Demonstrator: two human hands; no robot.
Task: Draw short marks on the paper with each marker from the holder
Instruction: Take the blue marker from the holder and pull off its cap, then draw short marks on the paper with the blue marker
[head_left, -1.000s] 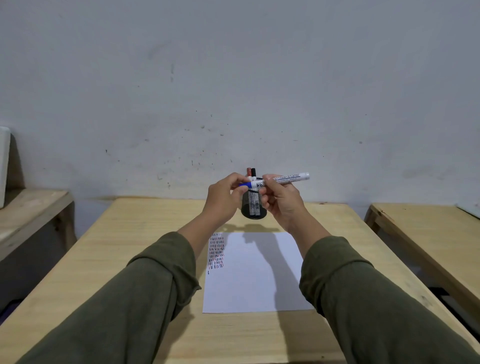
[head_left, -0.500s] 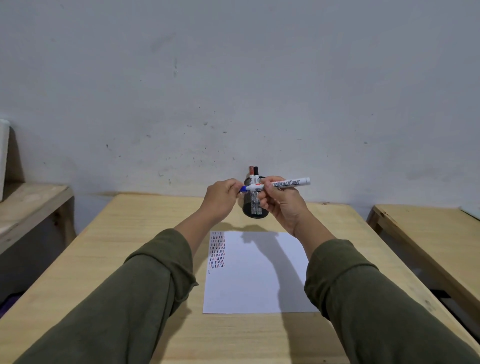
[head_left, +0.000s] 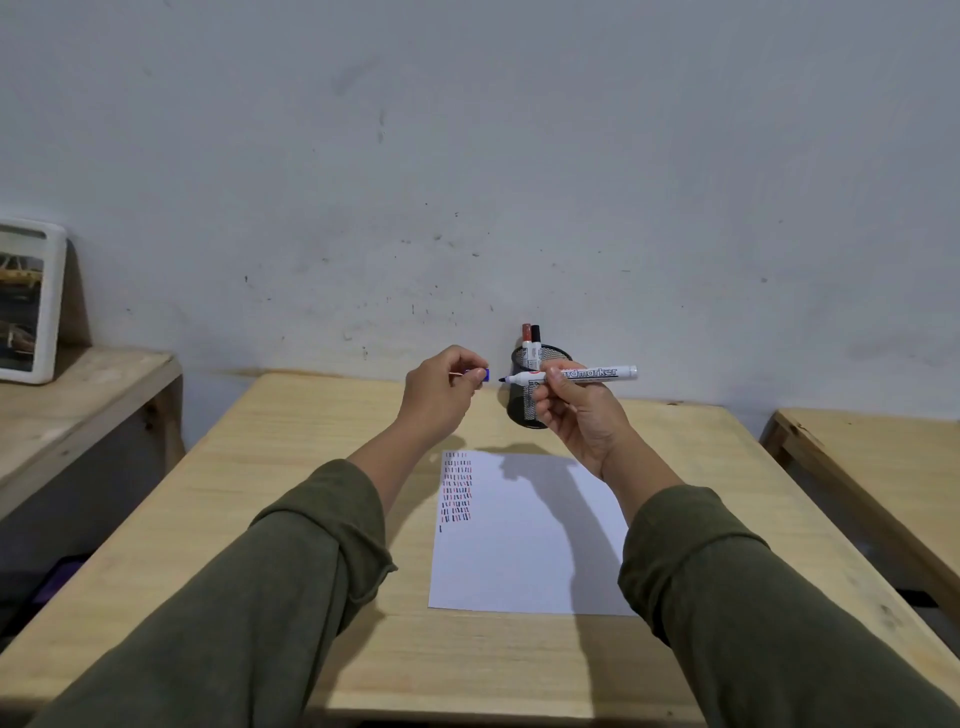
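The right hand (head_left: 582, 415) holds a white marker (head_left: 571, 374) sideways above the paper (head_left: 530, 561). The left hand (head_left: 441, 395) pinches its blue cap (head_left: 480, 374), just apart from the tip.

we see a table (head_left: 291, 467) with a sheet of paper (head_left: 540, 561) lying at its middle. behind the paper stands a holder (head_left: 519, 405) with two markers (head_left: 531, 340) upright in it. above the table, the left hand (head_left: 441, 389) is left of the holder, the right hand (head_left: 582, 415) just before it, a marker (head_left: 597, 373) lying level in it.
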